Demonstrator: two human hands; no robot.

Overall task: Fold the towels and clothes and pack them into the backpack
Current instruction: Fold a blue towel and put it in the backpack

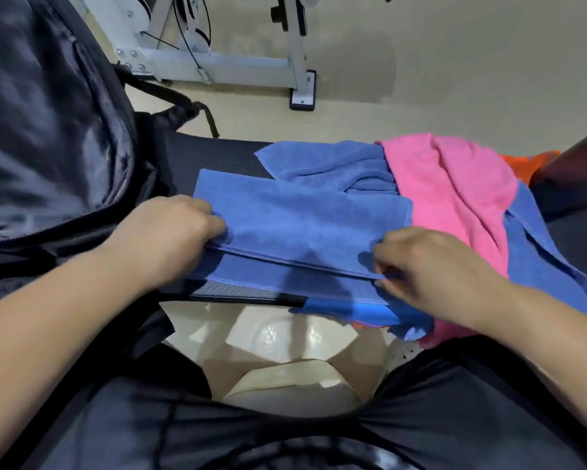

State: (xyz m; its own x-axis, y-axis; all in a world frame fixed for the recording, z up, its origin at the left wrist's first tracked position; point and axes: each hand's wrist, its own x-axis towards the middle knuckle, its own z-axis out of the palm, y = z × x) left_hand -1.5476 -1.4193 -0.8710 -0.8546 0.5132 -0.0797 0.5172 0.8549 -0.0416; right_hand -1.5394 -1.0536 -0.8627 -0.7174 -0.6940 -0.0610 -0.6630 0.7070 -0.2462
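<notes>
A blue towel (302, 218) lies folded over on the black table (237, 154) in front of me. My left hand (169, 232) grips its folded edge at the left end. My right hand (431, 266) pinches the same edge at the right end. To the right a pink towel (455, 184) is heaped over another blue cloth (550, 259), with a second blue towel (326, 161) crumpled behind. An orange garment (529, 164) peeks out at the far right. The black backpack (47, 130) stands open at the left, its dark lining showing.
A white metal frame (224, 62) stands on the pale floor beyond the table. A backpack strap (183, 106) trails off the table's far left corner. A dark post (573, 157) rises at the right edge. My dark shorts fill the bottom.
</notes>
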